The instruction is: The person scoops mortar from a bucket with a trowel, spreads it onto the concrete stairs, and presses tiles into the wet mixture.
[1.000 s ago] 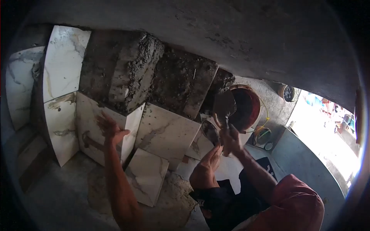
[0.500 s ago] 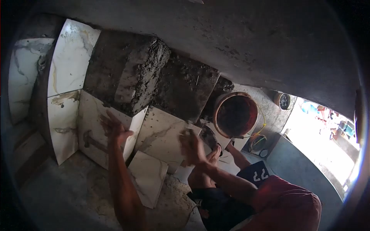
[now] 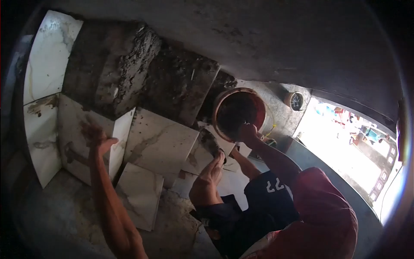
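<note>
My left hand (image 3: 95, 134), fingers spread and blurred, is over a white marbled tile (image 3: 82, 113) beside the edge of a step. It holds nothing. Below that hand lies a hammer-shaped tool (image 3: 76, 154). My right hand (image 3: 247, 133) is closed at the near rim of a round bucket (image 3: 261, 101), its fingers turned inward. I cannot tell what it grips; a small pale bit shows at the fingers. Dark wet mix (image 3: 235, 113) fills part of the bucket. Grey mortar (image 3: 177, 84) covers the steps above the marbled tiles (image 3: 161, 138).
A loose tile (image 3: 140, 194) rests at a slant below the steps. My feet and bent legs are beside the bucket. A smaller container (image 3: 295, 101) stands beyond it, against the dark wall (image 3: 302, 47). Upright tiles (image 3: 51, 56) line the left side. Bright daylight enters at right.
My right hand has moved from over the tiles to the bucket rim. My left hand stays spread over the tile by the step. The whole view has shifted, so things appear further left.
</note>
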